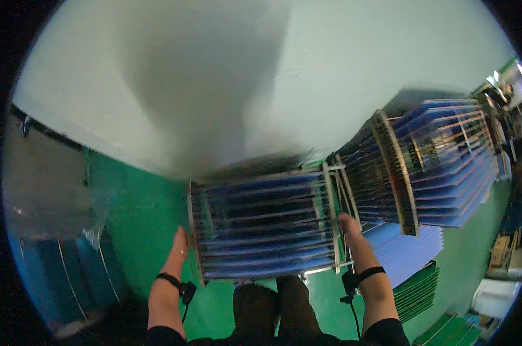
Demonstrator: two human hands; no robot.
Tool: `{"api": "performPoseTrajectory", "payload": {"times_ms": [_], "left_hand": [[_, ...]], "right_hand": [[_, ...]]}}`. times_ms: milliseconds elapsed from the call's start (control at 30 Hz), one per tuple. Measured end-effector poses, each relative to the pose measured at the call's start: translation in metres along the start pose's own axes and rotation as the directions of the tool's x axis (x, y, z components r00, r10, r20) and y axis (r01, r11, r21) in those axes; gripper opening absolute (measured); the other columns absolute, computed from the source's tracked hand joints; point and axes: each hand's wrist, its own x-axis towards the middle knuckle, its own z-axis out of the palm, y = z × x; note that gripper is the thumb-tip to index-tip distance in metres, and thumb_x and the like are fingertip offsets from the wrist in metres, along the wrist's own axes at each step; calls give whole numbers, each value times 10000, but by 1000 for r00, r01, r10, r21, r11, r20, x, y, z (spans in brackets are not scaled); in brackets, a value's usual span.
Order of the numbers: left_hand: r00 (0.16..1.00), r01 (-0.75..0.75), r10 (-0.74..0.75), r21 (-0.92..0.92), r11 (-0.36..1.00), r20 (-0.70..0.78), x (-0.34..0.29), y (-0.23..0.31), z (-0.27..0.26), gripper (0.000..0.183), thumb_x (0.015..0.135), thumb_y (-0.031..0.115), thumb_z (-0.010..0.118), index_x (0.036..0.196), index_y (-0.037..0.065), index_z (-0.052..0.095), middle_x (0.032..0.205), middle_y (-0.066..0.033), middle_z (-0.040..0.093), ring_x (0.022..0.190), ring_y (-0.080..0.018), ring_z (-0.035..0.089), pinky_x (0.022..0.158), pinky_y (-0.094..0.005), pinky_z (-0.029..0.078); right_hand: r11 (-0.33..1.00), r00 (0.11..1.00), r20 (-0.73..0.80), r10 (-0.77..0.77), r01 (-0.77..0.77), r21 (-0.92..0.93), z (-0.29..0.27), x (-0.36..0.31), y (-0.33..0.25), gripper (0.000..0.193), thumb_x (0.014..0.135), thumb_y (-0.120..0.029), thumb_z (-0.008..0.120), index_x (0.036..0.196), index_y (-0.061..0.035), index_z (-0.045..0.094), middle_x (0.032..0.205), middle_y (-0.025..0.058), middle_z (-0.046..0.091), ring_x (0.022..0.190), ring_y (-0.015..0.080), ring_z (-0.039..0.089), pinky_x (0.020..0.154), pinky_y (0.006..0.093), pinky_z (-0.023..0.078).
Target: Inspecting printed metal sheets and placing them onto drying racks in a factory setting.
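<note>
A rack (335,254) with light-coloured side frames stands on the floor right in front of me, holding several blue sheets stacked in level rows. Beside its left side frame is my left hand (181,241), seen edge-on with a narrow strip of green floor between. My right hand (349,225) is at the right side frame and looks to be touching it. Blur and the angle hide the fingers of both hands, so their grip does not show. Each forearm wears a black strap with a small dark device (349,284) and a cable.
A second rack (396,173) of blue sheets stands at the right, close to the first. Below it lie more blue sheets (408,248) and a green slatted stack (416,294). A pale wall (353,69) rises behind. Dark blue panels (70,277) are at the left.
</note>
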Motion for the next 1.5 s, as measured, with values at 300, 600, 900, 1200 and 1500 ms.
{"api": "performPoseTrajectory", "payload": {"times_ms": [300, 600, 900, 1200, 1500], "left_hand": [[999, 8, -11, 61, 998, 51, 44, 87, 133, 260, 771, 335, 381, 750, 84, 446, 666, -19, 448, 476, -148, 356, 406, -307, 300], [908, -193, -15, 448, 873, 420, 114, 175, 410, 182, 747, 255, 355, 758, 92, 436, 639, -21, 437, 437, -139, 303, 435, -283, 268], [786, -546, -93, 757, 358, 611, -65, 14, 658, 206, 740, 257, 374, 567, 145, 378, 452, -3, 331, 362, -145, 270, 360, -325, 254], [334, -920, -375, 385, 69, 865, -286, -330, 778, 163, 774, 128, 450, 653, 60, 534, 623, -53, 526, 443, -182, 386, 407, -318, 298], [367, -893, -563, 450, 11, 741, -556, -663, 755, 120, 693, 208, 561, 708, 107, 623, 726, -141, 592, 623, -254, 570, 540, -382, 431]], "right_hand": [[980, 979, -205, -2, 43, 194, -45, -20, -3, 99, 641, -157, 517, 572, -140, 448, 534, -35, 372, 459, 78, 342, 416, 221, 247], [807, 925, -375, 67, 171, 566, -129, -6, 45, 313, 642, -318, 596, 831, -109, 460, 665, -11, 339, 527, 85, 288, 449, 235, 244], [546, 678, -636, 368, 396, 738, -223, -76, 235, 573, 608, -458, 632, 954, -55, 418, 816, 70, 408, 751, 173, 364, 683, 321, 315], [396, 373, -771, 516, 694, 601, -305, -307, 360, 599, 630, -517, 579, 999, -71, 425, 712, 10, 355, 592, 100, 305, 515, 284, 248], [376, 6, -647, 762, 810, 450, -408, -442, 418, 368, 631, -495, 595, 707, -164, 453, 508, -69, 297, 368, 61, 210, 353, 214, 160]]}}
